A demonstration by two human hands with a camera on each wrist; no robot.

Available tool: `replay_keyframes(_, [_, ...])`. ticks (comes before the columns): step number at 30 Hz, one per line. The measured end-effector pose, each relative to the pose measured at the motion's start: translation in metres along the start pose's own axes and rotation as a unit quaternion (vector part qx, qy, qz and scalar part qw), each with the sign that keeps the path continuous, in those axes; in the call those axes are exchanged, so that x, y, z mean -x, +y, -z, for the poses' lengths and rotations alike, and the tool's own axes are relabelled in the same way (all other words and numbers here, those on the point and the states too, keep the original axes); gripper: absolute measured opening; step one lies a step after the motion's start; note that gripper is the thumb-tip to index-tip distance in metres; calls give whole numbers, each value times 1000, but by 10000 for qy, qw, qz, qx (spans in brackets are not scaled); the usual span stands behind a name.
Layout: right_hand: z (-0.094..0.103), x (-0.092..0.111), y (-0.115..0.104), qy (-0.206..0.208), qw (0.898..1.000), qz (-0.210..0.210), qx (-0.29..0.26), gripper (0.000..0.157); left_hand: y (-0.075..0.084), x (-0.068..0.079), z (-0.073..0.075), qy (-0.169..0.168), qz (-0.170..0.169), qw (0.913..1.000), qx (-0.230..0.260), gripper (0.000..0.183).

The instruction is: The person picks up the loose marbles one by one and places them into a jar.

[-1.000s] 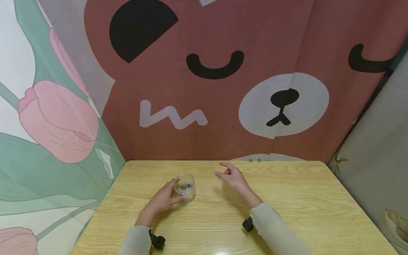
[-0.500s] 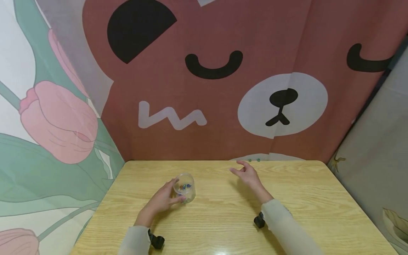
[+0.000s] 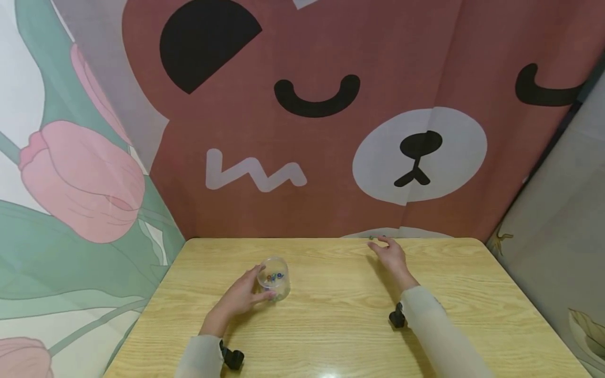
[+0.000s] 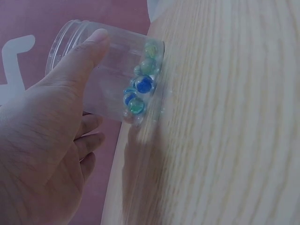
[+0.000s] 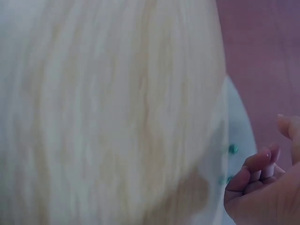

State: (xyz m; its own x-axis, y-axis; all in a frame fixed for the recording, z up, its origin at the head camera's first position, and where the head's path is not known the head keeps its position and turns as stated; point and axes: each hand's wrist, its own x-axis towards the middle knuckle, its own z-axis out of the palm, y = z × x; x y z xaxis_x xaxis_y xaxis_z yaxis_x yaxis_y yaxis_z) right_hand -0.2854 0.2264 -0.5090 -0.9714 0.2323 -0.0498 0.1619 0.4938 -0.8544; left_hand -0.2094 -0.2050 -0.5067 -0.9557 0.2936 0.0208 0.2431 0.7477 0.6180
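A clear plastic jar (image 3: 281,287) stands on the wooden table, left of the middle in the head view. Several coloured glass marbles (image 4: 143,85) lie at its bottom. My left hand (image 3: 236,298) grips the jar's side, with the thumb across the wall nearest the left wrist camera. Out at the table's far edge is my right hand (image 3: 393,260), thumb and forefinger apart with nothing visible between them. Just beyond its fingers sits a green marble (image 3: 371,238). The right wrist view shows two green marbles, the clearer marble (image 5: 233,148) and another (image 5: 229,179) partly behind the fingers.
The table (image 3: 326,331) has light wood grain. A brown curtain (image 3: 264,215) with a bear print hangs along its far edge. Flowered cloth (image 3: 85,178) covers the left side, and a pale cloth (image 3: 557,220) hangs on the right.
My right hand has moved right and slightly forward to the green marbles, and now partly hides one of them in the head view. The left hand and the jar have stayed in place.
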Motion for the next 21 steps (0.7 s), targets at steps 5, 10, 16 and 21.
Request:
replay_keyframes(5, [6,-10,12,284,9994,-171,114,61,-1,0,-1,14,2,10000,16,95])
replay_keyframes(10, [9,-19,16,387,9987,-289,159,62,-2,0,-1,49,-19,10000,-11,96])
replay_keyframes(16, [9,-28,18,384,9969,-450,509,63,-4,-1,-2,41,-59,10000,-42,97])
replay_keyframes(21, [7,-35,18,474,9954,-568,607,60,-5,-1,-2,51,-79,10000,-2,96])
